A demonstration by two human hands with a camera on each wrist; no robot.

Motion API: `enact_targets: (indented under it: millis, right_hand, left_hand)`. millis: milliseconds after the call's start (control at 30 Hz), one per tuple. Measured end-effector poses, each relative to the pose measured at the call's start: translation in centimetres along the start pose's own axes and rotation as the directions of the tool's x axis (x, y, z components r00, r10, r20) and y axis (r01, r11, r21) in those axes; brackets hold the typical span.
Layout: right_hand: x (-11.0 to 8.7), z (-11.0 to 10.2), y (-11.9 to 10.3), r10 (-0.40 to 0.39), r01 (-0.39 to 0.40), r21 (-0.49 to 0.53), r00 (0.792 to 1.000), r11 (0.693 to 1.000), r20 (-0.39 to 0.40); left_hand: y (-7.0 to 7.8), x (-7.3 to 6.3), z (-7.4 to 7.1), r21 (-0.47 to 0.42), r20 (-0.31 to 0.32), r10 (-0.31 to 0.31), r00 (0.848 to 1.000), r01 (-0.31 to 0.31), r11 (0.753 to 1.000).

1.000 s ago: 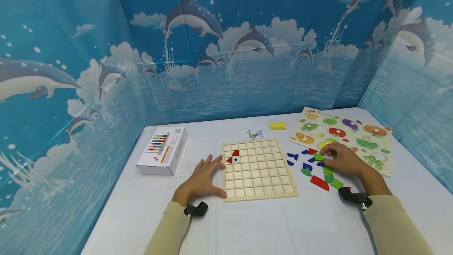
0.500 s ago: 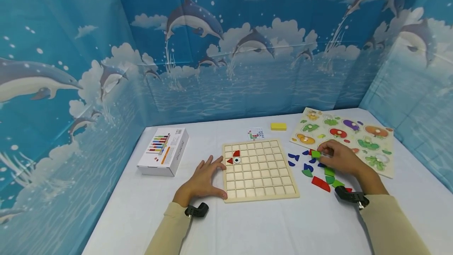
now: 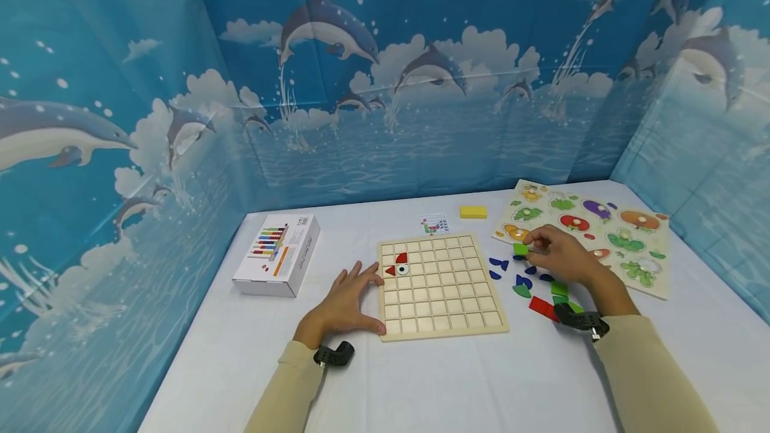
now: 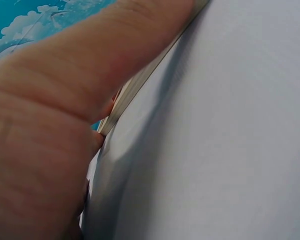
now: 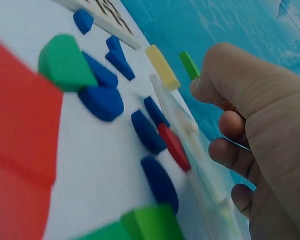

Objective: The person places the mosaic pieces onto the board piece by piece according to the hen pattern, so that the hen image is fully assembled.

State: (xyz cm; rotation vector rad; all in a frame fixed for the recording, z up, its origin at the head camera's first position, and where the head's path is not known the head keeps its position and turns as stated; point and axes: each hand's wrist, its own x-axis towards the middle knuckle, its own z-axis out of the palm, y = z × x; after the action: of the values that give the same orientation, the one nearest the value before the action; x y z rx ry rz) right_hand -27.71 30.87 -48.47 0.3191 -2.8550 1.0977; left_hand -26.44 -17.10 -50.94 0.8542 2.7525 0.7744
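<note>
My right hand (image 3: pixel 559 254) pinches a light green square tile (image 3: pixel 521 249) between thumb and fingers, raised above the loose pieces in the right wrist view. My left hand (image 3: pixel 344 306) rests along the left edge of the wooden grid board (image 3: pixel 445 335), thumb and fingers spread and touching its rim. In the board's upper left cells lie a red rounded tile (image 3: pixel 402 258), a red triangle (image 3: pixel 390 270) and a white eye tile (image 3: pixel 403 270). Below my right hand are several blue pieces (image 3: pixel 523 281), a dark green piece (image 3: pixel 521 291) and a red piece (image 3: pixel 543 308).
A vegetable puzzle board (image 3: pixel 625 256) lies at the right. Behind the grid board are a small pattern card (image 3: pixel 434 224) and a yellow block (image 3: pixel 473 212). A white box (image 3: pixel 277 256) with an abacus picture stands at the left. A dolphin curtain (image 3: pixel 385 139) encloses the table.
My right hand has carried the light green tile left and away from me, off the loose pieces' middle. My left hand keeps its place on the board's edge.
</note>
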Motion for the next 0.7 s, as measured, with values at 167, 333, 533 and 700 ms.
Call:
enact_targets:
  millis: [167, 333, 533, 700]
  right_hand:
    - [0.9, 0.2, -1.4, -0.054, 0.053, 0.045, 0.999, 0.998, 0.005]
    - [2.3, 1.1, -3.0, -0.14, 0.137, 0.102, 0.99, 0.985, 0.024]
    - [4.0, 2.7, -5.0, -0.269, 0.26, 0.175, 0.963, 0.95, 0.027]
    - [5.0, 3.9, -7.1, -0.343, 0.324, 0.234, 0.938, 0.917, 0.045]
  left_hand:
    - [0.1, -0.1, -0.1, -0.001, 0.001, -0.005, 1.0, 0.005, 1.0]
    - [0.0, 0.0, -0.2, -0.013, -0.003, -0.011, 1.0, 0.011, 1.0]
    - [-0.1, 0.0, -0.1, -0.017, -0.001, -0.004, 1.0, 0.004, 1.0]
    - [-0.3, 0.1, 0.0, -0.013, 0.0, 0.0, 1.0, 0.0, 1.0]
